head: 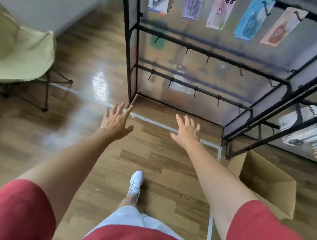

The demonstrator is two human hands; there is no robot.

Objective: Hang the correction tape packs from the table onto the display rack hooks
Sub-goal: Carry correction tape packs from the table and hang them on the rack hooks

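Observation:
A black display rack with translucent panels stands ahead of me on the wooden floor. Several correction tape packs hang along its top rail, among them a blue pack and an orange pack. The two lower rails carry bare black hooks. My left hand and my right hand are both stretched forward with fingers spread, holding nothing, in front of the rack's base. A stack of packs lies at the right edge, behind the rack's frame.
An open cardboard box sits on the floor at the right, next to the rack's foot. A pale green folding chair stands at the left. White tape lines mark the floor. My white shoe is below my hands.

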